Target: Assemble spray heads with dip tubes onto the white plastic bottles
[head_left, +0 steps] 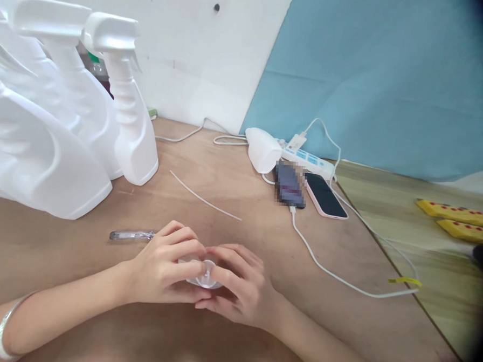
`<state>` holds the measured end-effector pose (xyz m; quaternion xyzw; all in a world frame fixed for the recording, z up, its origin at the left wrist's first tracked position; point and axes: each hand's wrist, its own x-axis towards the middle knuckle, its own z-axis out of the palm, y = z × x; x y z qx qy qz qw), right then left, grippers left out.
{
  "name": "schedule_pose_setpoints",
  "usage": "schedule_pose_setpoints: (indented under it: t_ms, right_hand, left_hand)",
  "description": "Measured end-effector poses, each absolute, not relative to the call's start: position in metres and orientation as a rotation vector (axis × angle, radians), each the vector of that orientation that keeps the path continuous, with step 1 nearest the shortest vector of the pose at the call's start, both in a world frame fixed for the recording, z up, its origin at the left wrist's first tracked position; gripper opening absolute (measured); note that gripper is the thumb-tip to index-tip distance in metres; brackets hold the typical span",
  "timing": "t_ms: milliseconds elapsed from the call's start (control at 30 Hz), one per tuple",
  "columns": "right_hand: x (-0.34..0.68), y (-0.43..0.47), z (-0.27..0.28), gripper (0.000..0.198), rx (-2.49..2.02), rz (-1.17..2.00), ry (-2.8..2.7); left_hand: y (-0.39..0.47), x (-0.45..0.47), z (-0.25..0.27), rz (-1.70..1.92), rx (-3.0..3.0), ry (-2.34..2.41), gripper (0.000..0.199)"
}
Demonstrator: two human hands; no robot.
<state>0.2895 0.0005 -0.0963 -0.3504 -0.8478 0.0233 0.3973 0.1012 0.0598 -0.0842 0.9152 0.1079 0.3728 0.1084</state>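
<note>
A small translucent white plastic piece [206, 276], rounded in outline, is gripped between my two hands above the brown table. Fingers of my left hand [170, 269] close on its left side, and my right hand [244, 284] holds its right side with bent fingers. Much of the piece is covered by the fingers, so its full shape cannot be made out. Just beyond my left hand lies a tool with a clear handle [131, 235], its far end hidden behind the hand. A thin white plastic tube [204, 199] rests on the table ahead of both hands.
Several white spray bottles [134, 132] stand at the left. Toward the back are a white plastic bottle-like part [263, 151], a power strip [311, 162], a dark phone [290, 186] and a pink-edged phone [325, 195]. A white cable [329, 271] curves across the right side.
</note>
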Motion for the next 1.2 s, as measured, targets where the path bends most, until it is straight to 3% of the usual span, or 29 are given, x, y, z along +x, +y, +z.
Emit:
schedule_pose_setpoints:
  t_ms: [533, 733, 1033, 1133, 1200]
  right_hand:
    - [0.292, 0.006, -0.09, 0.008, -0.803, 0.027, -2.202]
    - [0.294, 0.006, -0.088, 0.01, -0.787, 0.083, -2.182]
    - [0.297, 0.008, -0.088, 0.007, -0.9, 0.333, -2.171]
    - [0.299, 0.011, -0.088, 0.028, -0.955, 0.536, -2.012]
    - [0.303, 0.015, -0.089, 0.032, -1.084, 0.547, -1.878]
  left_hand:
    - [0.062, 0.098, -0.079, 0.979, 2.781, 0.176, 0.006]
    - [0.057, 0.097, -0.082, 0.938, 2.7, 0.281, 0.012]
    - [0.063, 0.098, -0.083, 0.939, 2.562, 0.366, 0.004]
    - [0.064, 0.098, -0.082, 0.947, 2.543, 0.412, 0.012]
    - [0.063, 0.098, -0.08, 0.914, 2.562, 0.431, 0.017]
